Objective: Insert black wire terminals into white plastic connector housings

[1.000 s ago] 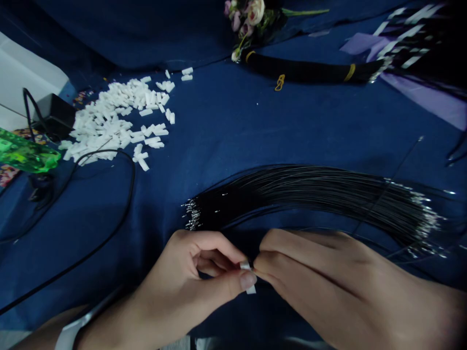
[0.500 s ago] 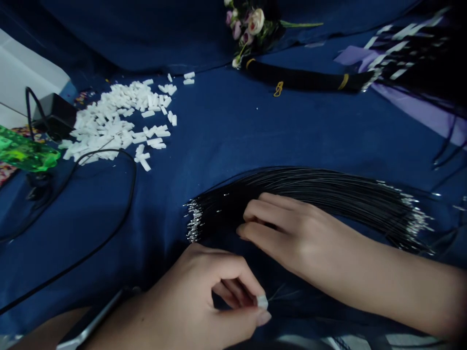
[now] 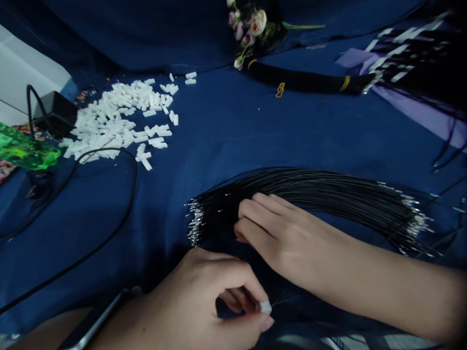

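My left hand (image 3: 219,296) pinches a small white piece (image 3: 264,306) between thumb and index finger at the bottom centre, with thin dark strands beside it. My right hand (image 3: 280,233) has its fingers curled together at the near side of a long bundle of black cords (image 3: 321,187); whatever its fingertips grip is hidden. Silvery tips (image 3: 195,221) show at the bundle's left end, and more at its right end. A heap of small white pieces (image 3: 105,119) lies at the upper left.
Behind are artificial flowers (image 3: 257,23), a tied black bundle (image 3: 302,78) and an orange band (image 3: 279,90). A black cable (image 3: 133,184) loops on the left, near a green object (image 3: 29,150). Purple material (image 3: 412,109) and white-tagged cords (image 3: 404,53) lie upper right.
My right hand has moved slightly left and its fingers are curled closer together. My left hand has shifted a little to the right, still pinching the white piece.
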Motion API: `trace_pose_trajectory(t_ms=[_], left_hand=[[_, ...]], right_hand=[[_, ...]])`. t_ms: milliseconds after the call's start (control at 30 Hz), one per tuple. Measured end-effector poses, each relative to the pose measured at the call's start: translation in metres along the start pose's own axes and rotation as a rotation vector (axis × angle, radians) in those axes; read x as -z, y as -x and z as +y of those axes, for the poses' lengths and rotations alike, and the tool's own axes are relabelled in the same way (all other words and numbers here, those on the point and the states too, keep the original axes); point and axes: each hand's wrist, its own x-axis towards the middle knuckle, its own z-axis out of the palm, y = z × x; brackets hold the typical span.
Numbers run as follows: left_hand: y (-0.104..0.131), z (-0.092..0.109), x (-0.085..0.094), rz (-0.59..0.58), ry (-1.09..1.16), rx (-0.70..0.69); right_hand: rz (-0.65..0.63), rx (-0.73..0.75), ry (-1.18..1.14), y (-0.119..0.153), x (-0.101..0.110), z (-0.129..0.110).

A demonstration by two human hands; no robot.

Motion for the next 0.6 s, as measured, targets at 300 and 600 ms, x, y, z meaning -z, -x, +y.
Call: trace_pose_trajectory(t_ms=[300, 600], left_hand=[[0.001, -0.001, -0.001, -0.028, 0.127, 0.073], [0.001, 0.006, 0.013, 0.02, 0.377, 0.191]], right_hand=[[0.045, -0.049, 0.045, 0.001, 0.003, 0.0], [0.083, -0.314, -0.548, 0.008, 0.049, 0.019]])
